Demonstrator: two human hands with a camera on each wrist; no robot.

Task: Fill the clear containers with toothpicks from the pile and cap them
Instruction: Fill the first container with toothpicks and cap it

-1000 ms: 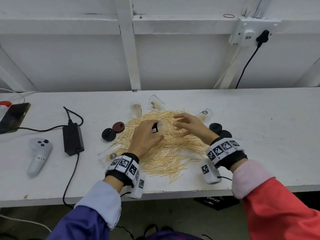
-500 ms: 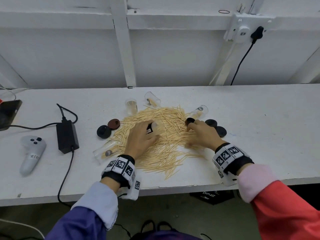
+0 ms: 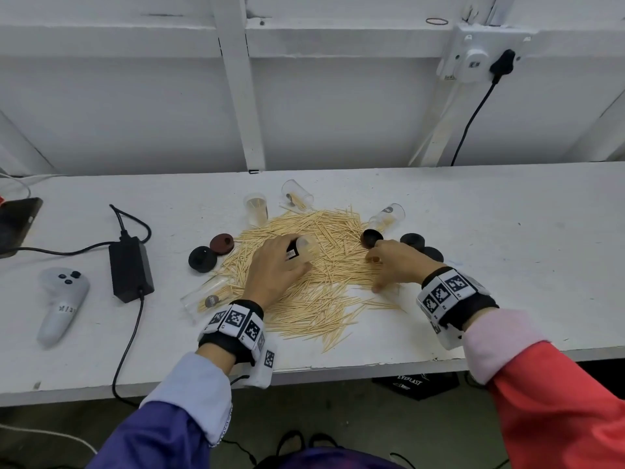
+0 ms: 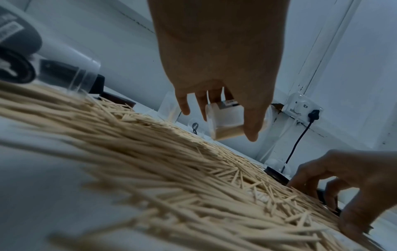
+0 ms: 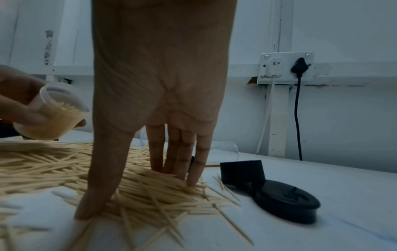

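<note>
My left hand grips a toothpick-filled clear container above the toothpick pile; my right hand presses spread fingertips into it.

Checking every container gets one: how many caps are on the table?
5: two caps left of the pile, one by the right hand, two further right; hands may hide more.
</note>
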